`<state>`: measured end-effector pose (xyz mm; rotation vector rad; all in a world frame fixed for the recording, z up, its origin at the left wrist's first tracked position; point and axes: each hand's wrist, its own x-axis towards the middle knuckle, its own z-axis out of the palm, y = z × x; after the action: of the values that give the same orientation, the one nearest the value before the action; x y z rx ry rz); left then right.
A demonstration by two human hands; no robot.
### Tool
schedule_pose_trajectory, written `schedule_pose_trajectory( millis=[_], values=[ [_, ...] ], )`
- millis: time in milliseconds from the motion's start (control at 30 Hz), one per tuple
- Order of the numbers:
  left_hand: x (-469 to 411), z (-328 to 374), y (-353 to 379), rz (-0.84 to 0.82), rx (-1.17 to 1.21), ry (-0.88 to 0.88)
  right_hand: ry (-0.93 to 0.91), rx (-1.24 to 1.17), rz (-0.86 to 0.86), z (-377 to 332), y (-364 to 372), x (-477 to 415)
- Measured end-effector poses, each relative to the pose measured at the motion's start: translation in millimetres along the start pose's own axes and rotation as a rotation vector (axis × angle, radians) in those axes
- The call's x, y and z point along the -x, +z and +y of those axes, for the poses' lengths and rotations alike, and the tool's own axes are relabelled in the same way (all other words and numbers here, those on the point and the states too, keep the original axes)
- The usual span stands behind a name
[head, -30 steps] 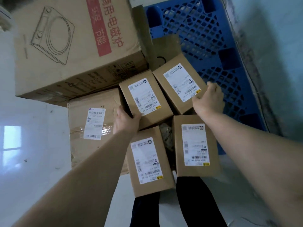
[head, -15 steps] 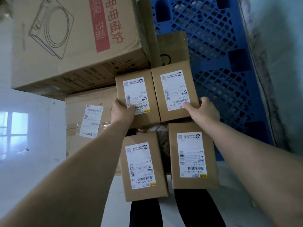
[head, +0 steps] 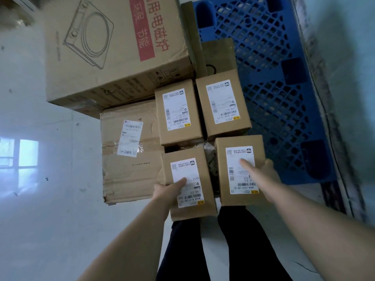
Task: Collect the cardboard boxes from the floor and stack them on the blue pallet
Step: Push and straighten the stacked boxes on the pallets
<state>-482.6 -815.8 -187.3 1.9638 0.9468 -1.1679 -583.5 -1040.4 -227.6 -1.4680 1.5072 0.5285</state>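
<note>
Four small labelled cardboard boxes lie in a two-by-two block at the near end of the blue pallet. My left hand grips the near left box, thumb across its white label. My right hand grips the near right box from its right side, thumb on the label. The far left box and the far right box sit side by side beyond them, untouched.
A big printed carton and a taped medium carton stand to the left. A flat cardboard piece lies on the pallet behind the small boxes. A grey wall runs along the right. My dark trouser legs are below.
Both hands left the two far boxes, now squared up side by side, and pulled back to take hold of the two near boxes.
</note>
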Motion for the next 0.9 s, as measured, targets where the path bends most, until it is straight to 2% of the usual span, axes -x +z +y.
schedule_pose_trajectory(
  millis=[67,167,300,533,633,733,833,900],
  values=[
    [-6,-3,6,-0.068,-0.021,0.013,-0.055,-0.011,-0.015,2,4,-2],
    [-17,4,15,0.016,0.004,0.124,-0.126,-0.022,-0.003,-5,10,-6],
    [-27,10,22,0.068,0.055,0.156,-0.125,-0.04,0.027,-13,17,-10],
    [-30,11,27,0.176,0.012,0.194,-0.102,-0.002,0.007,-16,15,-16],
    [-28,14,27,0.172,0.034,0.203,-0.105,0.059,0.069,-20,13,-9],
    [-24,20,21,0.203,0.062,0.219,-0.222,0.212,0.208,-29,18,3],
    [-29,31,5,0.242,0.041,0.276,-0.46,0.321,0.364,-47,31,28],
    [-37,36,-16,0.248,0.043,0.321,-0.599,0.337,0.406,-59,49,46]
  ],
)
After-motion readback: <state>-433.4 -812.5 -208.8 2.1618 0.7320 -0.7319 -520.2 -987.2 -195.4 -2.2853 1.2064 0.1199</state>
